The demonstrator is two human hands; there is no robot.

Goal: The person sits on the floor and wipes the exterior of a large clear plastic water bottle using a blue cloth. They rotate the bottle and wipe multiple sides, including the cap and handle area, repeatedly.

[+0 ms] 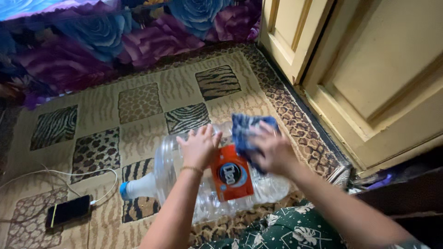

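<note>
Bottle [184, 184]: big clear water jug with orange label, lying on patterned rug [138, 101], neck at 9 o'clock | left hand [199, 147]: flat, grip apart on jug | right hand [272, 150]: grip clamped on blue cloth [244, 131] against jug | phone [68, 210]: charging, 8 o'clock

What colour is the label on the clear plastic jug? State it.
Orange-red with a dark round emblem, on the label of the large clear plastic water jug; head view.

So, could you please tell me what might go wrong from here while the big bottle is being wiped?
The clear water bottle lies on its side on the carpet, steadied only by the left hand; it might roll as the right hand rubs with the blue cloth. Rolling left, it could reach the phone and its white cable.
</note>
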